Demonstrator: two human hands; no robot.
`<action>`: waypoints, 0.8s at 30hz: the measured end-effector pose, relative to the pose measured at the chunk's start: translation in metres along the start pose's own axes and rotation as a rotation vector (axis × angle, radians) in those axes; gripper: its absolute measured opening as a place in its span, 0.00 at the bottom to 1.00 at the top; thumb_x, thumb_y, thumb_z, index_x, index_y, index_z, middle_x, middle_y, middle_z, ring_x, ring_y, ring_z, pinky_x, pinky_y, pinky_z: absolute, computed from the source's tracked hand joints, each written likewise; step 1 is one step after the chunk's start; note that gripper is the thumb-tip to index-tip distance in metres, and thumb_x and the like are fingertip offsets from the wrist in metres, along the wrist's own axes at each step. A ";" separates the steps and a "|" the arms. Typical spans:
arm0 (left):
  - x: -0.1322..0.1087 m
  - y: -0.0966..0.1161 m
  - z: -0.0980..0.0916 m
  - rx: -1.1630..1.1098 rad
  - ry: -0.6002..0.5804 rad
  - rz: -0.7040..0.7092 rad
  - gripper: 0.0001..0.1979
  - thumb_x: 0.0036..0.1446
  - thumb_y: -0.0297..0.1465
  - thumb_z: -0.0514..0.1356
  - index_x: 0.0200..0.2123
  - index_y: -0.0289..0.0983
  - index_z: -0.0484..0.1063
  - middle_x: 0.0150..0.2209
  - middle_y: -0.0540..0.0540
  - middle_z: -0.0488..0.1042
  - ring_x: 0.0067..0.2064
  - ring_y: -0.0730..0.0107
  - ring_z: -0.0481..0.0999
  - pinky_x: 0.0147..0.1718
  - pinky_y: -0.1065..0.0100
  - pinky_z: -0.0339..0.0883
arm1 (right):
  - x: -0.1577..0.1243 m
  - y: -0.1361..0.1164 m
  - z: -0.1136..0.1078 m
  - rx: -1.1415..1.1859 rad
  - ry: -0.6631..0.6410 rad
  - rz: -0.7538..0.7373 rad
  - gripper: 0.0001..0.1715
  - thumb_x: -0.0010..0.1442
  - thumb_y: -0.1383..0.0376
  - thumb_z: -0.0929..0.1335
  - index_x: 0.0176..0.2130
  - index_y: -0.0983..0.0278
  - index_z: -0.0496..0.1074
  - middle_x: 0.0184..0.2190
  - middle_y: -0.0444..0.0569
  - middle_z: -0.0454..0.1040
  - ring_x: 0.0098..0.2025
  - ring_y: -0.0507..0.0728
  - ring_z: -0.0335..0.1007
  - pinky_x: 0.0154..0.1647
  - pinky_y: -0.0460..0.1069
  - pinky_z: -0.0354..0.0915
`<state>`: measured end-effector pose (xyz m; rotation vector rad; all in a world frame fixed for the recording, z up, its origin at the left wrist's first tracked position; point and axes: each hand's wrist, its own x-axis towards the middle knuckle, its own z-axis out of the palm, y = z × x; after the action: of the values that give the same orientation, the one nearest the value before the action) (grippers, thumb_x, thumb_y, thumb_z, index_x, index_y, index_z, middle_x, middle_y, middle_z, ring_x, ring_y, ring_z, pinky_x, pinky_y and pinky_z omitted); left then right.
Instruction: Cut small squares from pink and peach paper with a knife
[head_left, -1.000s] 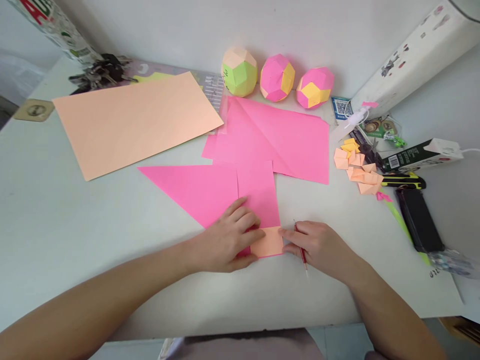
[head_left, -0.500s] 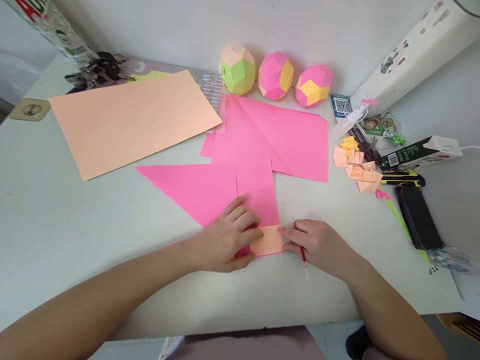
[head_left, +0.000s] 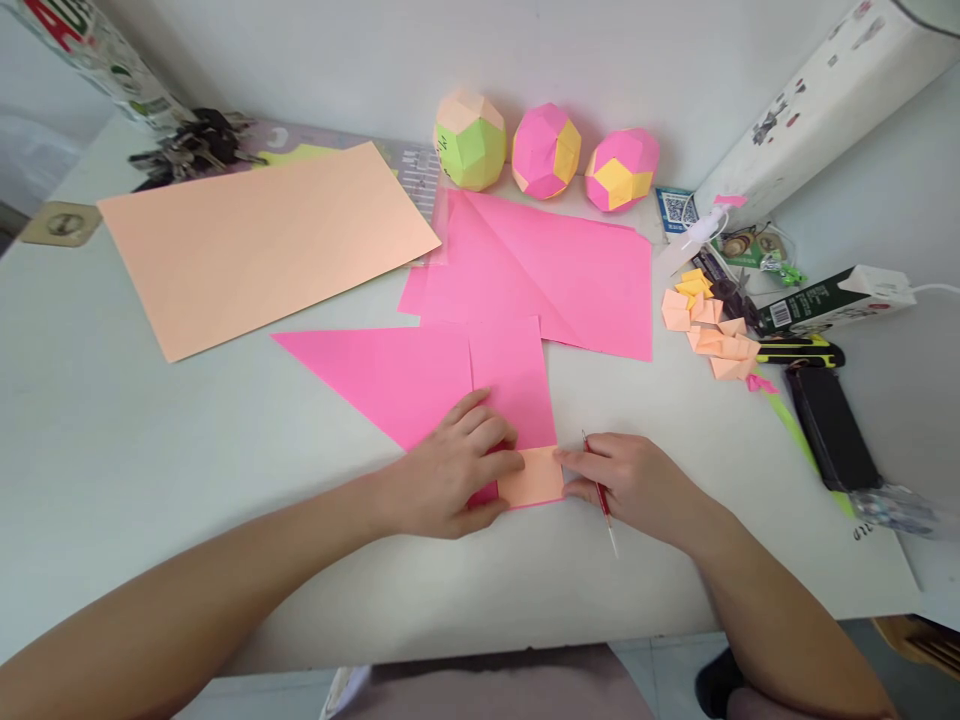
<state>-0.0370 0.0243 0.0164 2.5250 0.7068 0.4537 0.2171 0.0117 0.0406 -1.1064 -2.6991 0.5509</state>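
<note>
A small orange paper square [head_left: 531, 477] lies on the lower corner of a pink paper strip [head_left: 512, 375], beside a pink triangle [head_left: 382, 370]. My left hand [head_left: 457, 470] rests on the pink paper with fingers curled, fingertips pressing the orange square's left edge. My right hand [head_left: 637, 485] touches the square's right edge with its fingertips and holds a thin red pen [head_left: 600, 493] between the fingers.
A large orange sheet [head_left: 262, 240] lies at the left, more pink sheets [head_left: 555, 265] behind. Three paper polyhedra [head_left: 551, 150] stand by the wall. Keys [head_left: 191, 145] at back left. Folded orange pieces [head_left: 712, 330], a utility knife [head_left: 799, 352] and a black case [head_left: 829, 425] sit at the right.
Both hands stay on the orange square; only the view has shifted slightly.
</note>
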 end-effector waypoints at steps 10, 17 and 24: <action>0.001 0.001 -0.001 -0.009 -0.002 -0.002 0.11 0.54 0.31 0.56 0.42 0.38 0.69 0.41 0.44 0.66 0.43 0.62 0.65 0.62 0.41 0.41 | 0.000 -0.001 0.000 0.008 0.008 0.003 0.15 0.66 0.66 0.61 0.38 0.67 0.76 0.20 0.40 0.55 0.22 0.49 0.48 0.23 0.44 0.49; 0.000 0.001 -0.001 -0.007 0.004 0.005 0.12 0.53 0.30 0.57 0.42 0.37 0.69 0.40 0.44 0.65 0.43 0.62 0.65 0.62 0.42 0.41 | -0.001 -0.002 -0.001 -0.003 -0.009 0.008 0.16 0.66 0.66 0.60 0.38 0.67 0.76 0.20 0.41 0.57 0.22 0.49 0.50 0.23 0.44 0.49; 0.000 0.000 0.000 -0.007 -0.004 0.003 0.13 0.54 0.31 0.57 0.44 0.37 0.69 0.41 0.44 0.65 0.43 0.62 0.65 0.62 0.42 0.40 | -0.001 -0.003 -0.001 -0.043 -0.013 0.010 0.17 0.67 0.66 0.60 0.37 0.66 0.76 0.20 0.41 0.55 0.22 0.49 0.48 0.23 0.45 0.47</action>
<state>-0.0376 0.0245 0.0165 2.5204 0.6988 0.4518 0.2163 0.0094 0.0430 -1.1313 -2.7297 0.5059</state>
